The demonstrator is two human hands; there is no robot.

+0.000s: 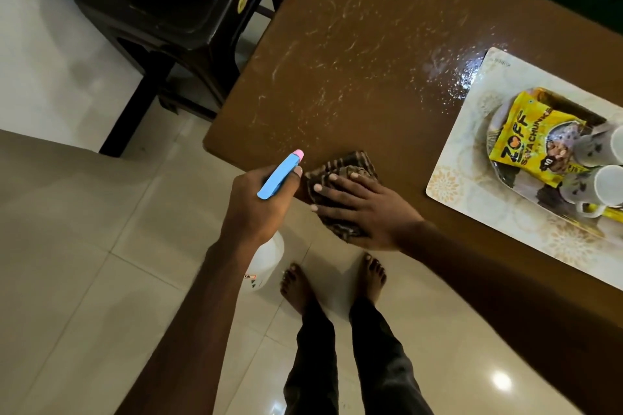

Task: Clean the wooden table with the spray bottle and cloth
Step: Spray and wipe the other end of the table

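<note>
The brown wooden table (371,54) fills the upper right, its top speckled with spray droplets and wet near the placemat. My left hand (259,209) grips a spray bottle (279,175) with a blue head and pink nozzle, held just off the table's near corner; its white body (268,263) shows below my wrist. My right hand (364,209) lies flat with straight fingers on a dark checked cloth (350,168) at the table's near edge, pressing it down.
A pale patterned placemat (472,162) on the right carries a yellow snack packet (529,135) and two white mugs (603,185). A dark plastic stool (175,20) with a teal cushion stands left of the table. My bare feet stand on the tiled floor (84,212).
</note>
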